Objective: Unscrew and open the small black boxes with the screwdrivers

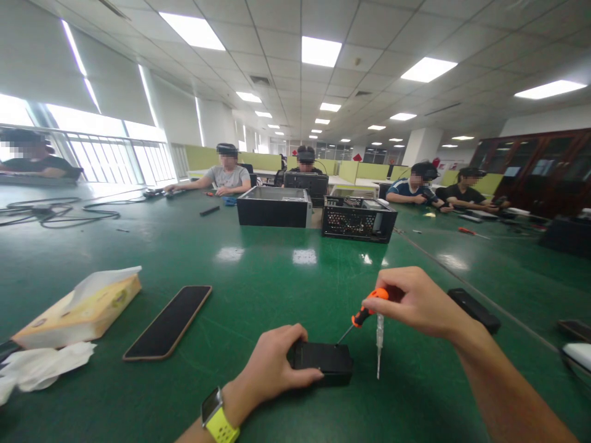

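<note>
Pinning a small black box (325, 360) to the bench (258, 271), the left hand (272, 363) had its grip curled round the box's left end. The right hand (415, 301), up and right of the box, pinched an orange screwdriver (364, 314), whose tip slanted down to the box's top right corner; contact could not be told. A clear driver (379, 344) hung point down from the same grip, just right of the box.

The box looked rigid, light and smooth, so it would likely skid unless held down. It was best taken by its short ends. The screwdriver looked thin and stiff.

The bench was green, glossy and flat. Left of the box lay a phone (168, 321), a tissue pack (80, 311) and a crumpled tissue (41, 366). Right of it lay a black slab (473, 309). Far behind it stood two PC cases (273, 207), with other people seated. It was a big open office, with windows far left of the box.
</note>
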Demonstrator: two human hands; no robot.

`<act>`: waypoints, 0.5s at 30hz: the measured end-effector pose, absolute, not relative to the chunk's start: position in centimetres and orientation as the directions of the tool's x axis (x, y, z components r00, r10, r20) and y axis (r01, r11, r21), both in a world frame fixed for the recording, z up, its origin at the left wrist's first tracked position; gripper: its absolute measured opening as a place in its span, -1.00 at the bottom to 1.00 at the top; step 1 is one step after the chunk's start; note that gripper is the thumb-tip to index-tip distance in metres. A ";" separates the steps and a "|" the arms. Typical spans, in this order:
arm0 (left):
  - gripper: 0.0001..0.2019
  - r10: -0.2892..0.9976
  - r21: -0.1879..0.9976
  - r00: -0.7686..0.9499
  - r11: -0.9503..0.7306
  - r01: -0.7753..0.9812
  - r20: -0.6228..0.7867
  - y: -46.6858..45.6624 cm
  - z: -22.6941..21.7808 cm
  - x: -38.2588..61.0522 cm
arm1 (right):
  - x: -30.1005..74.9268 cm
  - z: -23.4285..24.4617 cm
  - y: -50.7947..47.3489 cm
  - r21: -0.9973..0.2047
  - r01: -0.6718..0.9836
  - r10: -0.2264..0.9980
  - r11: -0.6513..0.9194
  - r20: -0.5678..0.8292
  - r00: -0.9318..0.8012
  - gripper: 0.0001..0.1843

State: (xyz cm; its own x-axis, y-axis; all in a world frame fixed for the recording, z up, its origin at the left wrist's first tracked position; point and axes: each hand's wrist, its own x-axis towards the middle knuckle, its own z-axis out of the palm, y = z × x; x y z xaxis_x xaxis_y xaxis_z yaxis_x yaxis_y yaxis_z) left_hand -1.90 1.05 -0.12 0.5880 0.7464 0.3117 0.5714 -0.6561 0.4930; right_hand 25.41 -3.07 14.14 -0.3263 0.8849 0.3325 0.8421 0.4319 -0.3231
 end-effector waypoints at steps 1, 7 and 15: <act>-0.57 0.746 0.492 0.586 -0.657 0.571 0.316 1.1 -0.2 -1.9 | 25.5 13.9 -2.9 -0.301 0.867 0.892 0.398 0.347 -0.289 -0.50; -0.57 0.747 0.485 0.586 -0.657 0.577 0.314 1.0 -0.1 -1.9 | 25.1 14.1 -3.0 -0.399 0.810 0.892 0.430 0.328 -0.313 -0.68; -0.58 0.751 0.484 0.591 -0.651 0.585 0.296 1.0 -0.1 -1.9 | 24.9 14.5 -3.6 -0.379 0.794 0.870 0.476 0.339 -0.359 -0.81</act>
